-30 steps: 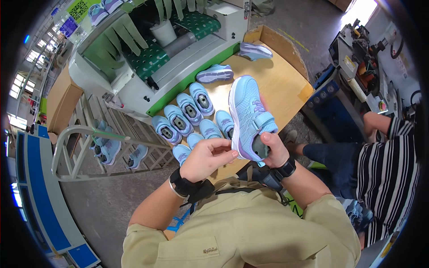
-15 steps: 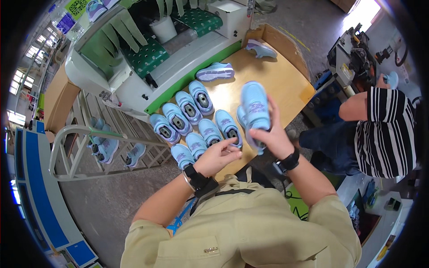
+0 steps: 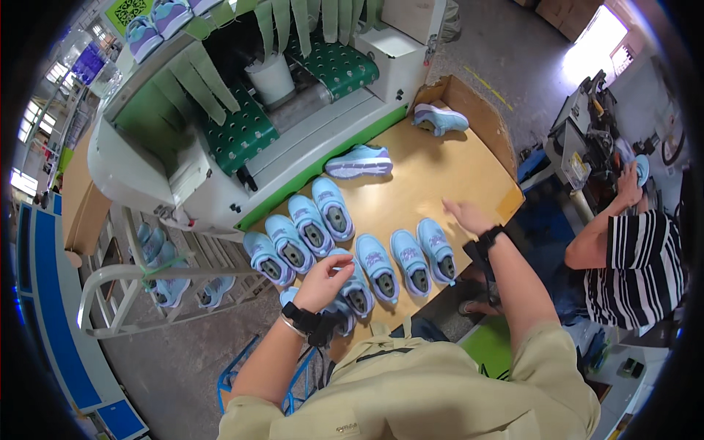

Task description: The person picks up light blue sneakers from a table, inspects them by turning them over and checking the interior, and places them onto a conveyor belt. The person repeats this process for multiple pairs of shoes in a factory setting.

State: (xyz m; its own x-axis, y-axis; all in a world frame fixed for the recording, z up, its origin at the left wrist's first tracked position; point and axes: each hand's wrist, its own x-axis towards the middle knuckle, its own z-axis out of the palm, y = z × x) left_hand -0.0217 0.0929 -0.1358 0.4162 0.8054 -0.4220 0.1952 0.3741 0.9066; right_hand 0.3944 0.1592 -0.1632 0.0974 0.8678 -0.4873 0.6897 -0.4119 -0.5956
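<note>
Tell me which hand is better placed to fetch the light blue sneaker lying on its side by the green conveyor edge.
Probably the right hand: it is empty, open and stretched out over the tan cardboard tabletop, nearer the light blue sneaker. The left hand rests curled over the near sneaker row.

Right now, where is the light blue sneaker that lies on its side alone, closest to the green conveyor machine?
In the head view, the light blue sneaker lies on the tan cardboard tabletop, beside the green-edged conveyor machine, beyond the rows of sneakers.
</note>
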